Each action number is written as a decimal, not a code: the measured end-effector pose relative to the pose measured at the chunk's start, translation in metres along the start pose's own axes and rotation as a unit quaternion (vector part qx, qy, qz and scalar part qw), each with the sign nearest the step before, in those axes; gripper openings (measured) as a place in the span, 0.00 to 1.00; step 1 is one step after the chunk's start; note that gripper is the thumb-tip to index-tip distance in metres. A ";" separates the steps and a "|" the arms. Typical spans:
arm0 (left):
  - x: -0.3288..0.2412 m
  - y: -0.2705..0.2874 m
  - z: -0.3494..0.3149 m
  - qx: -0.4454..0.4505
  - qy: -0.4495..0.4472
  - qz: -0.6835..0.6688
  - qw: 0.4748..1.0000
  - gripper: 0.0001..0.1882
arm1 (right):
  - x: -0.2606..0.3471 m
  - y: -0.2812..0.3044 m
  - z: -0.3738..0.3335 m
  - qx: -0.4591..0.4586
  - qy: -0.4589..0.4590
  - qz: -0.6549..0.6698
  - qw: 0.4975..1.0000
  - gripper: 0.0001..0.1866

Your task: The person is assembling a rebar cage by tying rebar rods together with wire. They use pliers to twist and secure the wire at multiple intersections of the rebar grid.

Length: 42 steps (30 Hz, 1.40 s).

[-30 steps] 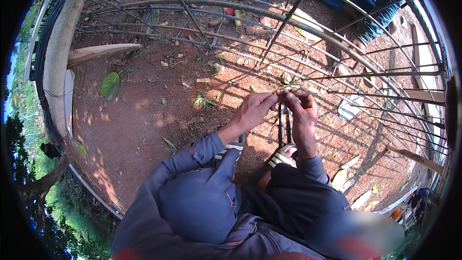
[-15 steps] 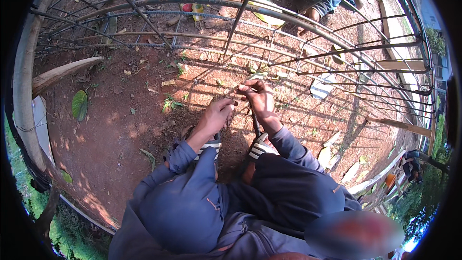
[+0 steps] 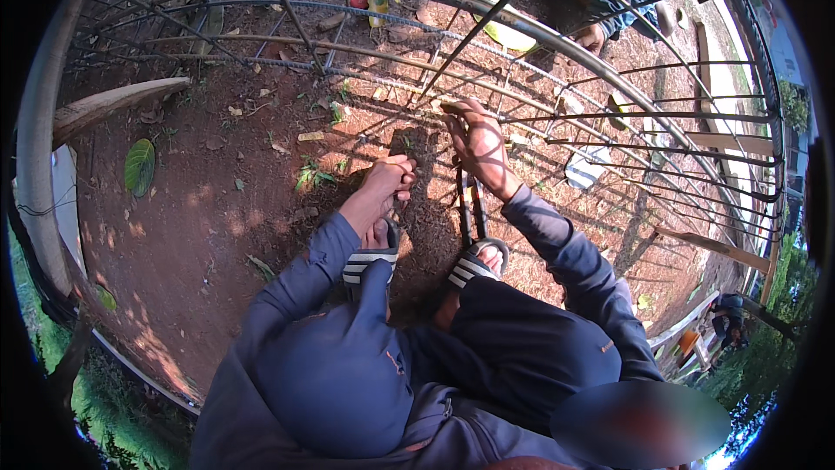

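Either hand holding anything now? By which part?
Can't tell for sure. The left hand is curled, hiding any contents; the right hand shows no clear hold, and its contact with the dark two-legged tool below is unclear.

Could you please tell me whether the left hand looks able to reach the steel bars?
Probably yes, with a forward reach: mostly open ground shows between the left hand and the steel bars, while the right hand is off to the side.
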State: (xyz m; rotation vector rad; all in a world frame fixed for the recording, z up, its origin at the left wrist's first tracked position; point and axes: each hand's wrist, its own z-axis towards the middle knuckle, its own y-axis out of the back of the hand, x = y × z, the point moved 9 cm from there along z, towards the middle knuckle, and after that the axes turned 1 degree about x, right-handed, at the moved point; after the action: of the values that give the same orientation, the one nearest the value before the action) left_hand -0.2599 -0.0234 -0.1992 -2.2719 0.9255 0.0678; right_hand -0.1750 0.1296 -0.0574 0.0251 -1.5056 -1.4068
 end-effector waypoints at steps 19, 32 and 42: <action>-0.047 0.004 0.069 -0.046 -0.033 -0.029 0.998 0.22 | -0.088 -0.071 0.044 0.284 -0.321 0.135 0.893 0.25; -0.041 0.007 0.104 0.104 -0.082 -0.280 0.951 0.24 | -0.059 -0.055 0.029 0.035 -0.134 0.025 0.990 0.09; -0.108 -0.026 0.028 0.066 -0.489 0.609 0.621 0.12 | -0.020 -0.061 0.017 -0.050 -0.012 -0.050 0.997 0.18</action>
State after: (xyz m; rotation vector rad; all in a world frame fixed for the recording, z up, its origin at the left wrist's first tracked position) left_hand -0.3188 0.0718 -0.1753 -0.7262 1.4716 1.5603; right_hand -0.2123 0.1353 -0.1116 0.0223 -1.4683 -1.5654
